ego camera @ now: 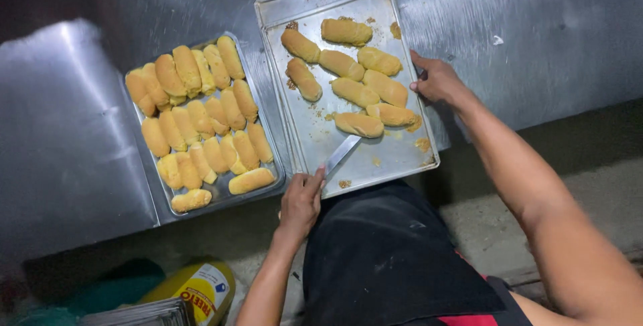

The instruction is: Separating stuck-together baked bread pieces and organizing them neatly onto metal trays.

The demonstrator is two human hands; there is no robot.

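Observation:
My left hand point(301, 200) grips a flat metal scraper point(343, 153) whose blade lies on a steel baking tray point(315, 135), its tip close to the nearest golden bread roll point(360, 124). Several oblong rolls lie loose on that tray, among them one at the far end point(345, 31). Brown crumbs are scattered over the tray. My right hand point(437, 81) rests on the tray's right rim, fingers curled on the edge. To the left, a second tray point(153, 189) is packed with several rows of the same rolls point(201, 115).
Both trays sit on a steel worktop point(522, 25), with a raised steel sheet point(60, 145) at the left. A yellow container point(198, 288) and a stack of metal sheets point(144, 314) lie low at the front left. My dark apron point(388, 252) fills the bottom middle.

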